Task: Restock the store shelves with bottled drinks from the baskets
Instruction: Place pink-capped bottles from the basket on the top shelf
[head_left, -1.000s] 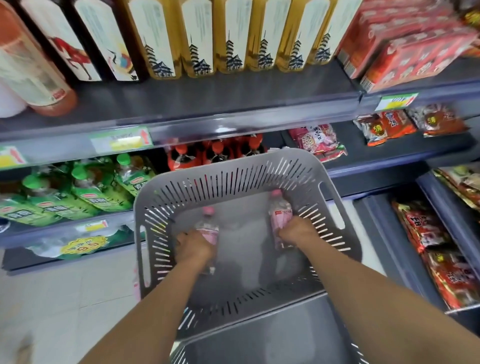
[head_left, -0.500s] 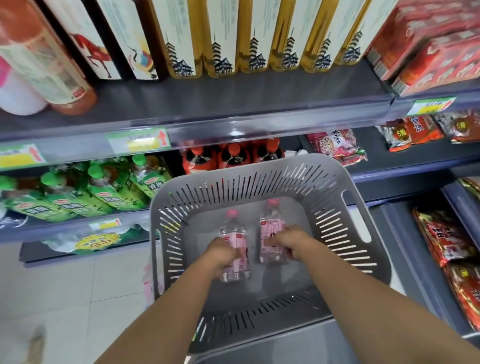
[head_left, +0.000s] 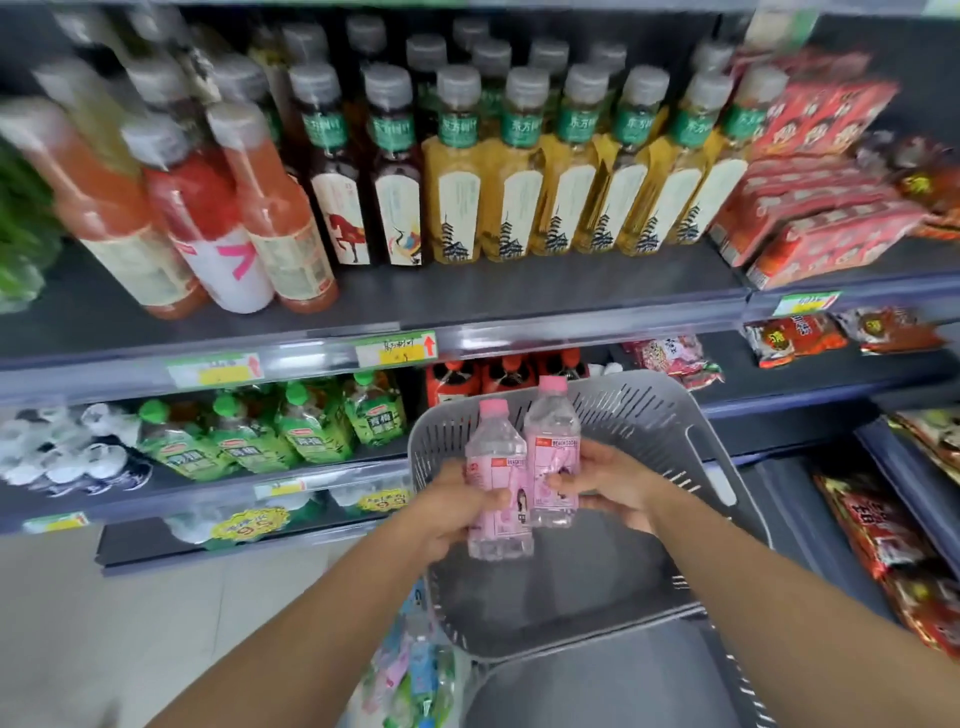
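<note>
Green drink pouches (head_left: 311, 434) sit on the low shelf (head_left: 130, 501) at the left. Next comes our left hand (head_left: 457, 506), with its fingers curled round the left pink bottle (head_left: 496, 467). That bottle stands up straight and touches the right pink bottle (head_left: 551, 441), which our right hand (head_left: 608, 483) grips from the other side. We hold both bottles side by side over the grey basket (head_left: 691, 441), pink caps on top. Yellow tea bottles (head_left: 571, 176) stand in a row on the shelf above. Red snack bags (head_left: 883, 540) lie at the far right
</note>
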